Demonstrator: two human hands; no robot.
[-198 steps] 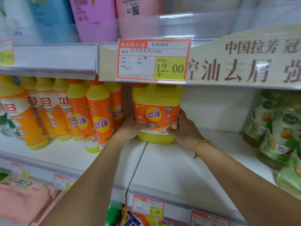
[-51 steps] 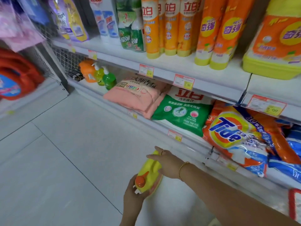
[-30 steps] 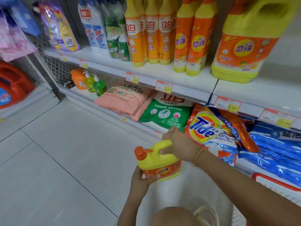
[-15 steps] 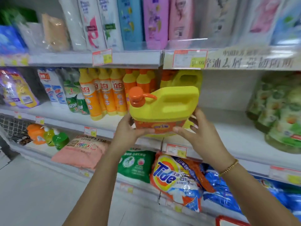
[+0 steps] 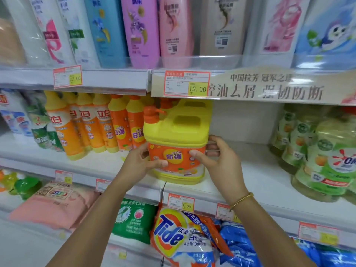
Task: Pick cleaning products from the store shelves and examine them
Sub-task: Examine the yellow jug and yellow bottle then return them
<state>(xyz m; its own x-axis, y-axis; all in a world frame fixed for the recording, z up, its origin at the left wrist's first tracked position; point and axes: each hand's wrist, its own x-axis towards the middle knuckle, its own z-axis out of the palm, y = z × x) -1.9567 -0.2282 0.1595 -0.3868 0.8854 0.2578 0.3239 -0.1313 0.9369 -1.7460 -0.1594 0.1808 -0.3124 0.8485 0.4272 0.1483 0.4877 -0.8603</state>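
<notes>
A yellow detergent jug (image 5: 176,132) with an orange cap and an orange label stands upright at the front of the middle shelf (image 5: 256,180). My left hand (image 5: 140,162) grips its left side, thumb across the label. My right hand (image 5: 217,160) holds its right side, thumb on the label, a bead bracelet on the wrist. A second yellow jug (image 5: 194,106) stands just behind it. The jug's base seems to touch the shelf, though I cannot tell for sure.
Slim orange and yellow bottles (image 5: 96,124) stand left of the jug. Green bottles (image 5: 325,157) fill the shelf's right end. Shampoo bottles (image 5: 142,29) line the upper shelf behind a price strip (image 5: 185,83). A Tide bag (image 5: 179,236) and a green bag (image 5: 133,218) lie below.
Both hands have brought the jug forward and down from mid-air in front of the shelf onto the front of the middle shelf. The view has moved closer to the shelf.
</notes>
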